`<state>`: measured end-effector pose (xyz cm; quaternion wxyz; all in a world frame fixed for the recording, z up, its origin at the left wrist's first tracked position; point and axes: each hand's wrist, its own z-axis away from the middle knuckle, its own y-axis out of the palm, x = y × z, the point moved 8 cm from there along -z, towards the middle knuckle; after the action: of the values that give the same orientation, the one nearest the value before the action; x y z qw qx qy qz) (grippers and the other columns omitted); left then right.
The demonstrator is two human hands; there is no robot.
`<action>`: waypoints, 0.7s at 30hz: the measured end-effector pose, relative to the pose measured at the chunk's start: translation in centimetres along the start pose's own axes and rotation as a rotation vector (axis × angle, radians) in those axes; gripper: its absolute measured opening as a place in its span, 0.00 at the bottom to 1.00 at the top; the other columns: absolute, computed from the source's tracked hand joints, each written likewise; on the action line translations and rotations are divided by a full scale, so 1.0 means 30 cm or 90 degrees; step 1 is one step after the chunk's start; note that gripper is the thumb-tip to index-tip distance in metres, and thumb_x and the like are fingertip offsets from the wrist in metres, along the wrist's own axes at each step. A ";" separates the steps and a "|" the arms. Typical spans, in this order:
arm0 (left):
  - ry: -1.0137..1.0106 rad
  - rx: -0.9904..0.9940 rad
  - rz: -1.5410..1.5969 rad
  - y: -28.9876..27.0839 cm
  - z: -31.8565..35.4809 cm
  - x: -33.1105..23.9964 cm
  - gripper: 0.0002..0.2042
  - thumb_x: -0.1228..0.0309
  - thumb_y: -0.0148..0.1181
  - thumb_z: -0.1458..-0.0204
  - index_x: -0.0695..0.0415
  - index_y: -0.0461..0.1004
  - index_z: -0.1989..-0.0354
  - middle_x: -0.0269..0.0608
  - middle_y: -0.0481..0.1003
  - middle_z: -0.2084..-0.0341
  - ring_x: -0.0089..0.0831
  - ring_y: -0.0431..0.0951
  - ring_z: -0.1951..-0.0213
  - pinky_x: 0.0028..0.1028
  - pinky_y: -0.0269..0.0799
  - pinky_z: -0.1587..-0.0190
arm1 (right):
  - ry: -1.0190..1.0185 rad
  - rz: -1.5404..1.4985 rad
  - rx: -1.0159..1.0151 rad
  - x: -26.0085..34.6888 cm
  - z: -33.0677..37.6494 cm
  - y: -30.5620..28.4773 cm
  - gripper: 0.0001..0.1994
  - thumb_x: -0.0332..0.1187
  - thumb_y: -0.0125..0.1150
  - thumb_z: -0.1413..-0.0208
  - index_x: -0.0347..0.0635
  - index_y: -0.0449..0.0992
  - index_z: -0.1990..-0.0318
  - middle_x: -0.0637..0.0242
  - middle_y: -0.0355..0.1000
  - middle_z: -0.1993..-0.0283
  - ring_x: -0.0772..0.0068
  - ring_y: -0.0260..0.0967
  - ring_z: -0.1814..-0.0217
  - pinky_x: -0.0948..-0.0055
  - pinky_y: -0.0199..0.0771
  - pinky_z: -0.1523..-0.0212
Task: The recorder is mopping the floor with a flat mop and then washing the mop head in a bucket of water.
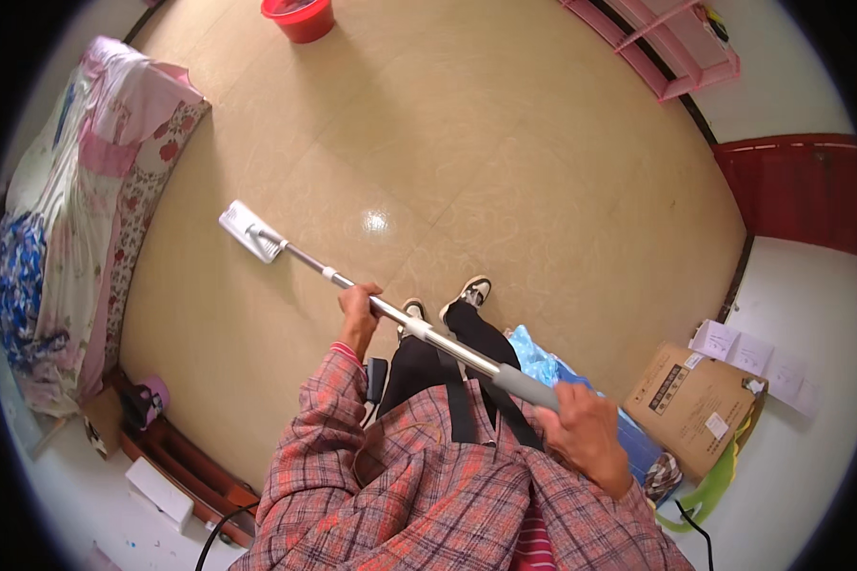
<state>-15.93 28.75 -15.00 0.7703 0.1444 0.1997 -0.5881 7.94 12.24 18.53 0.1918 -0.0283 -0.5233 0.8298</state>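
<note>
Plaid jacket point(409, 485) is worn; a mop point(417, 328) is gripped by the closed left hand point(360, 312) and closed right hand point(586, 430).

No writing can be read clearly. On the right side, a brown cardboard box point(671, 428) carries print on its broad face: a dark rectangular block point(676, 386) set at a slant, filled with lighter characters too small and blurred to make out. A small white label point(692, 362) sits near the box's upper edge, and a larger white label point(716, 425) is stuck lower down, its surface marked too finely to read. Pale panels point(752, 353) beside the box show faint, indistinct marks.
</note>
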 end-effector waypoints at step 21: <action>-0.097 0.473 -0.376 1.644 0.571 0.757 0.07 0.79 0.53 0.72 0.62 0.61 0.93 0.37 0.59 0.95 0.29 0.60 0.94 0.29 0.52 0.94 | 0.637 -0.025 -0.105 -0.698 0.399 -0.204 0.18 0.36 0.58 0.60 0.42 0.69 0.59 0.58 0.65 0.76 0.53 0.65 0.76 0.63 0.63 0.77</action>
<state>39.15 14.79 -11.40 0.4790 0.3032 -0.0487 -0.8223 26.09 -3.00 26.08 0.4315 -0.4277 -0.4315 0.6669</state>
